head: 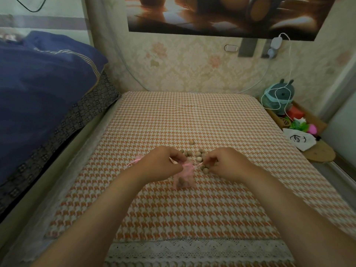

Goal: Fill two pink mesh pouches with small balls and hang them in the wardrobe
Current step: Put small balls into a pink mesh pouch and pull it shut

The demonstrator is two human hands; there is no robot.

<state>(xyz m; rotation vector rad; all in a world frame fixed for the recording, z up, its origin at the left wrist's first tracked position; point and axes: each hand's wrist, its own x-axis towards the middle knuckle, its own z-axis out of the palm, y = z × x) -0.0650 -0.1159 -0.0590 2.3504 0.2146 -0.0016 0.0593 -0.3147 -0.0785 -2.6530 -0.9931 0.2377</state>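
- Far left, half hidden behind the knuckles: second pink pouch [137, 159], flat on the houndstooth cloth [192, 116]. Cannot tell whether filled.
- Left hand [163, 166]: fingers curled in, thumb and forefinger pinched together on 1 end of the drawstring [198, 165] just above the pouch neck. Nothing else held; wrist raised off the cloth.
- Between the 2 hands: pink mesh pouch [183, 179], lying on the cloth with its neck gathered and a dark clump of balls showing through the lower half. Judged very light, limp and shapeless, thin mesh likely to snag or tear under a hard tug. Best taken by the ribbon or the bunched neck, not the body, so the load hangs below and nothing spills.
- Just behind the pouch: loose balls [194, 155], a small scatter on the cloth, 1 apart farther back. Hard, smooth and round by the look of them, so prone to roll; easier scooped several at a time than picked singly.
- Right hand [227, 163]: fingers curled, tips closed on the other end of the drawstring, ribbon taut toward the pouch neck. Several balls just beside the fingertips, apparently not gripped.
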